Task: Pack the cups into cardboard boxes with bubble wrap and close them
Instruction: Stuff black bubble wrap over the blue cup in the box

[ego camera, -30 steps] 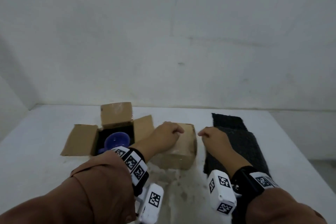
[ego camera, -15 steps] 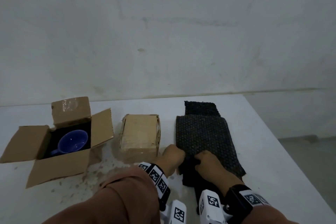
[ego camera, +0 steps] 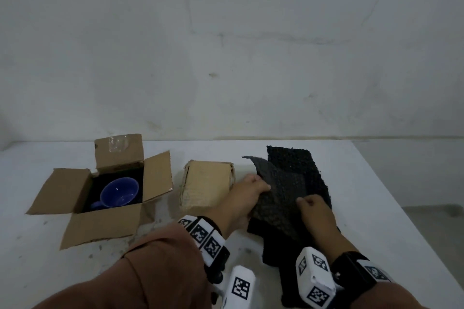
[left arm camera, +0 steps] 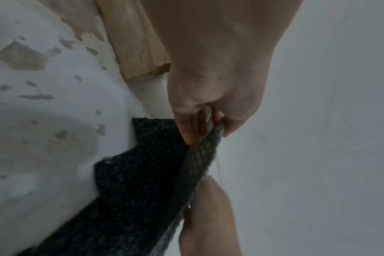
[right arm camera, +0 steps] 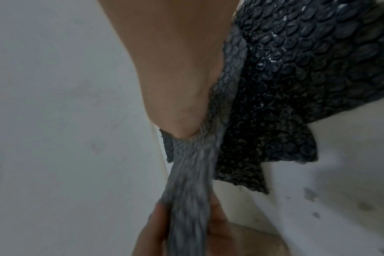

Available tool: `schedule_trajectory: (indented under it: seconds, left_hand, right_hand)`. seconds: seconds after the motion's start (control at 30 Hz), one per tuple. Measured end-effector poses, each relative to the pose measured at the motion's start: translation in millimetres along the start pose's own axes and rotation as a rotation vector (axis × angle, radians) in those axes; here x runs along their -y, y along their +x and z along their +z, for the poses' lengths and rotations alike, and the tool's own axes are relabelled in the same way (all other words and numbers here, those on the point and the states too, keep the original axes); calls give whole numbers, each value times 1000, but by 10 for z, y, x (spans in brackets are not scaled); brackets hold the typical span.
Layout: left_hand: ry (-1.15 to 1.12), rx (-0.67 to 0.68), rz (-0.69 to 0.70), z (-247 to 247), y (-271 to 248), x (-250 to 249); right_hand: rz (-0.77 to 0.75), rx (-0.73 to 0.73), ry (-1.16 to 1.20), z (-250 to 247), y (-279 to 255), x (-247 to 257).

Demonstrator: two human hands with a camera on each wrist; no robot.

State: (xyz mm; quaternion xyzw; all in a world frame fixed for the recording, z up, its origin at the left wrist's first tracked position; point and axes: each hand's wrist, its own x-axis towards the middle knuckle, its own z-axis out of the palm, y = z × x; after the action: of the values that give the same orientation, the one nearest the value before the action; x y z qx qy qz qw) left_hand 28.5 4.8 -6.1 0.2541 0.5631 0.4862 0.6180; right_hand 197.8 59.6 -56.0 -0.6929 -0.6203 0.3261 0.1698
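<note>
Bubble wrap sheet (ego camera: 276, 198): lifted off the stack, pinched by left hand (ego camera: 248, 189) and right hand (ego camera: 313, 211). Open box (ego camera: 82, 183) with cup (ego camera: 119, 192): leftward of both grips, left hand nearer.

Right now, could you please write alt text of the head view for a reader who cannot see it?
Both hands lift a dark bubble wrap sheet off a pile on a white table: left hand grips its left edge, right hand holds its right. Left of it sits a closed cardboard box, then an open box holding a blue cup.
</note>
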Motion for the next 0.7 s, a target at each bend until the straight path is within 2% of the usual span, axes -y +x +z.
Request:
schedule_trajectory:
  seconds: [0.07, 0.17, 0.2, 0.3, 0.37, 0.43, 0.57, 0.7]
  left_hand:
    - [-156, -6, 66, -114, -158, -228]
    - [-246, -42, 191, -426, -321, -468]
    - [-259, -63, 230, -550, -372, -526]
    - [-327, -132, 304, -936, -515, -674]
    - [-295, -202, 308, -1234, -611, -745]
    - [-181, -199, 302, -1526, -757, -814]
    - [-70, -78, 307, -1975, -1019, -977]
    - [131, -230, 310, -2373, -1140, -1055]
  right_hand:
    - [86, 64, 232, -40, 8, 132]
    - [267, 355, 804, -44, -64, 476]
    - [307, 438, 925, -47, -106, 606]
    - [312, 613, 1073, -40, -241, 997]
    - [244, 634, 1130, 5, -305, 1252]
    - [106, 583, 1076, 80, -351, 1487]
    - [-240, 558, 751, 218, -523, 1914]
    - [-507, 468, 355, 381, -662, 2248]
